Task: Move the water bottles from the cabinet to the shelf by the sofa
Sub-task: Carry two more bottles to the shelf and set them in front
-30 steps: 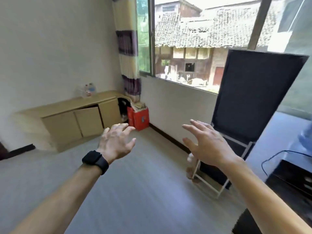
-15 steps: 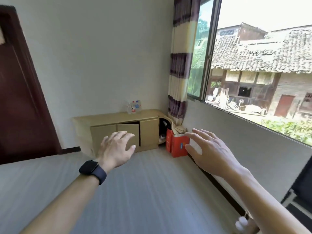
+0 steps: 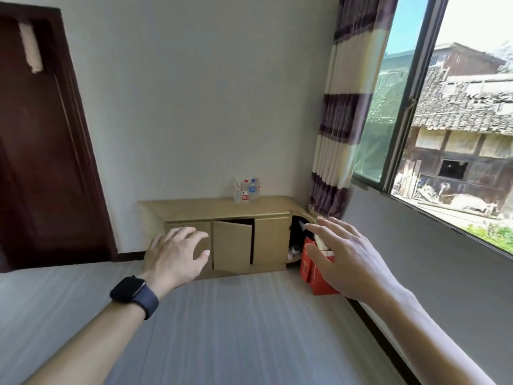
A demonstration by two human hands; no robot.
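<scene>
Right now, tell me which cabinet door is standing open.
The middle door of the cabinet: it is swung ajar, with a dark gap along its right edge. The left door and right door sit flush.

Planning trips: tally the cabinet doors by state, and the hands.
Doors shut: 2
Doors ajar: 1
Hands, both empty: 2 (left hand, right hand)
Total: 5

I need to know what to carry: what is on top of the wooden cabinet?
A small cluster of water bottles stands on the cabinet top near the wall. How many is unclear, since they overlap. Both hands are empty.
</scene>
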